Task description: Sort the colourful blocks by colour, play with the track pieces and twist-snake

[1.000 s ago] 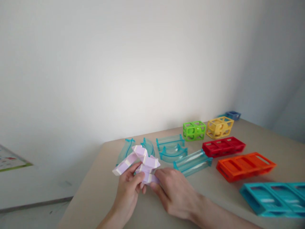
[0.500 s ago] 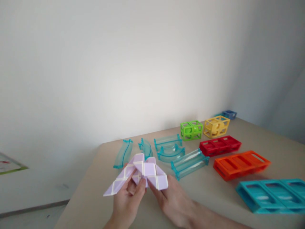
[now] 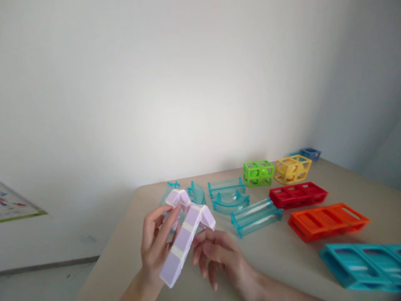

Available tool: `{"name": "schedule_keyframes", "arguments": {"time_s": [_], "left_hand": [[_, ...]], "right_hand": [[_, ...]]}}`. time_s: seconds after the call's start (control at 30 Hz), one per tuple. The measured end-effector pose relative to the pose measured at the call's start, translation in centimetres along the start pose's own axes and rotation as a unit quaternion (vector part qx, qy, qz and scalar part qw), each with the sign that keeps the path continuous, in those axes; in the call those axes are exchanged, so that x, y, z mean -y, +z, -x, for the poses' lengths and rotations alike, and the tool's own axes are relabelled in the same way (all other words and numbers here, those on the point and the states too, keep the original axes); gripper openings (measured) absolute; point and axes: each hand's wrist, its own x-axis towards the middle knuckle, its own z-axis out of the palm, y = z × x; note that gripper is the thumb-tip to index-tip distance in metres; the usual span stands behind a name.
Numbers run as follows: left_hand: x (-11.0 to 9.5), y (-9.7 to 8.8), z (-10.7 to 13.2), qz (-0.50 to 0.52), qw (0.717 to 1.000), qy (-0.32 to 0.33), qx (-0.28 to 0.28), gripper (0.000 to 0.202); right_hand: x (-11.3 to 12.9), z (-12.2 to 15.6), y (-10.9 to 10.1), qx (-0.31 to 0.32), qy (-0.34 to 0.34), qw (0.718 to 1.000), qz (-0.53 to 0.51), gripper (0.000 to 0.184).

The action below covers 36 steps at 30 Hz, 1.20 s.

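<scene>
A lilac and white snake puzzle (image 3: 184, 234) is held up over the table, bent into several angled sections. My left hand (image 3: 156, 242) is closed on its left side, with thumb and fingers pinching it near the upper bend. One straight arm of the puzzle slants down toward me between my hands. Just below the puzzle's right end is my right hand (image 3: 224, 255), its fingers loosely curled and apart. Its index fingertip is close to the puzzle; whether it touches is hard to see. Part of the puzzle is hidden behind my left fingers.
Clear teal track pieces (image 3: 257, 215) lie behind my hands on the beige table (image 3: 269, 255). To the right are frame blocks in green (image 3: 258, 173), yellow (image 3: 293, 169), red (image 3: 297, 195), orange (image 3: 328, 221) and teal (image 3: 366, 265). A white wall (image 3: 188, 83) rises behind.
The snake puzzle has turned and changed shape, with a straight arm now pointing down toward me. My right hand has loosened from it and its fingers have spread. The view has shifted slightly left.
</scene>
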Motion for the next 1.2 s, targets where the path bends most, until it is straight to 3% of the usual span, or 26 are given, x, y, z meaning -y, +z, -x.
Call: {"name": "schedule_keyframes", "arguments": {"time_s": [0.13, 0.27, 0.5, 0.6, 0.67, 0.73, 0.8, 0.9, 0.97, 1.0, 1.07, 1.13, 1.2], "left_hand": [[0.5, -0.6, -0.4, -0.076, 0.991, 0.101, 0.033, 0.062], [0.7, -0.8, -0.9, -0.087, 0.974, 0.188, 0.086, 0.068], [1.2, -0.8, -0.7, -0.091, 0.965, 0.219, 0.114, 0.066], [1.4, -0.5, -0.2, -0.086, 0.977, 0.179, 0.082, 0.066], [1.3, -0.1, 0.0, -0.059, 0.993, 0.102, 0.012, 0.072], [1.1, 0.2, 0.0, 0.039, 0.998, -0.012, -0.047, 0.077], [0.8, 0.6, -0.2, 0.21, 0.963, -0.154, -0.076, 0.071], [0.4, 0.8, -0.9, 0.436, 0.818, -0.372, -0.05, 0.055], [0.2, 0.7, -1.4, 0.515, 0.721, -0.463, 0.019, 0.052], [0.2, 0.5, -1.5, 0.541, 0.686, -0.483, 0.063, 0.053], [0.1, 0.2, -1.6, 0.566, 0.652, -0.48, 0.153, 0.053], [0.0, -0.2, -1.5, 0.568, 0.652, -0.453, 0.217, 0.054], [-0.3, -0.3, -1.5, 0.569, 0.65, -0.44, 0.244, 0.054]], "right_hand": [[0.7, -0.1, 0.3, 0.027, -0.033, 0.993, -0.108, 0.036], [0.8, -0.2, 0.4, 0.006, 0.001, 0.981, -0.195, 0.037], [0.7, 0.2, 0.7, 0.041, 0.012, 0.954, -0.297, 0.027], [0.9, 0.2, 0.9, 0.034, 0.023, 0.954, -0.298, 0.021], [1.1, 0.1, 1.0, 0.028, 0.021, 0.954, -0.297, 0.019], [1.3, 0.0, 0.9, 0.022, 0.008, 0.953, -0.303, 0.019], [1.5, 0.0, 0.7, 0.024, -0.005, 0.949, -0.313, 0.02], [1.8, 0.1, 0.2, 0.051, 0.01, 0.941, -0.335, 0.023], [2.0, 0.2, -0.2, 0.082, 0.06, 0.937, -0.334, 0.025], [2.1, 0.3, -0.5, 0.097, 0.093, 0.936, -0.324, 0.026], [2.2, 0.3, -0.9, 0.123, 0.151, 0.938, -0.287, 0.028], [2.2, 0.3, -1.1, 0.135, 0.17, 0.944, -0.249, 0.03], [2.1, 0.3, -1.0, 0.123, 0.155, 0.955, -0.223, 0.029]]}}
